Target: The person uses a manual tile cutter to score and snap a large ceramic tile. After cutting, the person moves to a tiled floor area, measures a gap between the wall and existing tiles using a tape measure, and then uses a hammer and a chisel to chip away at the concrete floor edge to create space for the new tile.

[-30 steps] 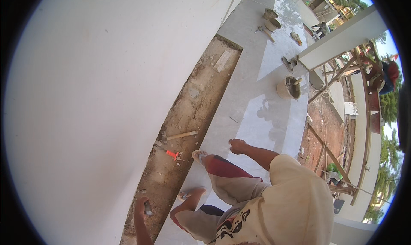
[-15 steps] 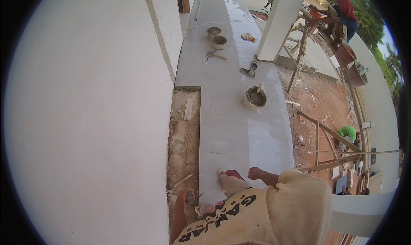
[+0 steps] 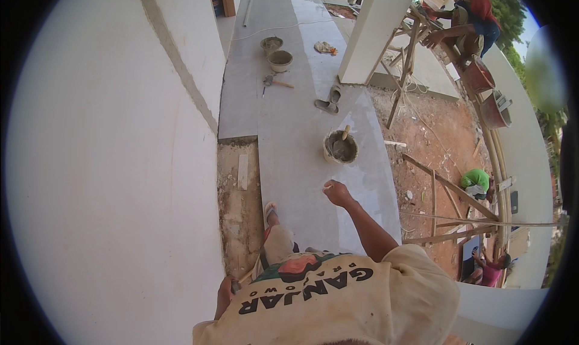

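Observation:
My right arm stretches forward over the grey tiled floor (image 3: 301,158). At its end my right hand (image 3: 339,193) is loosely curled, with nothing seen in it, just on the near side of a pale bucket (image 3: 330,154). Grey mortar and a wooden-handled tool (image 3: 345,133) are in that bucket. Low at the left, close to the white wall, my left hand (image 3: 224,297) is closed around a small greyish thing (image 3: 236,286), partly hidden by my shirt. A light wooden stick (image 3: 245,277) shows right beside it. My sandalled foot (image 3: 271,211) rests at the tile edge.
An untiled dirt strip (image 3: 238,206) with a pale board runs along the wall (image 3: 120,164). Farther off are two mortar buckets (image 3: 280,60), a hammer (image 3: 278,82), shoes (image 3: 329,104) and a pillar (image 3: 377,37). Wooden trestles and other people are on the right.
My right hand has reached forward from near my body toward the mortar bucket. My left hand has shifted nearer my body and the wall. The view has moved, and my foot has shifted.

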Demonstrator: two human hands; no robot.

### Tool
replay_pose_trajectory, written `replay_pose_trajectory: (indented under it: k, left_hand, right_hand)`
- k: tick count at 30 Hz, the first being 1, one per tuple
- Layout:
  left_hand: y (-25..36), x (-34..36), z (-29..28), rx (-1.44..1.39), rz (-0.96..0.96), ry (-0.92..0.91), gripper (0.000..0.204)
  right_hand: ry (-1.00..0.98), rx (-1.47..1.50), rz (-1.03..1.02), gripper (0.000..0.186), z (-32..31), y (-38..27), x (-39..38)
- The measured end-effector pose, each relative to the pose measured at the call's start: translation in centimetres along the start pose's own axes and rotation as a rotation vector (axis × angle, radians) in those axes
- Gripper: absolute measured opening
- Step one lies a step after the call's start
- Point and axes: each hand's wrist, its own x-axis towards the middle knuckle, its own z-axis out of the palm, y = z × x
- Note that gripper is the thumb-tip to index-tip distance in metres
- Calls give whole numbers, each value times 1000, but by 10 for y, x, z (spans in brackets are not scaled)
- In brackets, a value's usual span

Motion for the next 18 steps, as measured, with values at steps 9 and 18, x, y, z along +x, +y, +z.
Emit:
replay_pose_trajectory:
  k: [9, 18]
  left_hand:
    - [120, 298, -76, -699, -536, -277, 15]
    - [393, 535, -110, -418, -257, -360, 14]
  right_hand:
    - [65, -5, 210, 31, -38, 47, 109]
    - [-623, -806, 159, 16, -37, 165, 134]
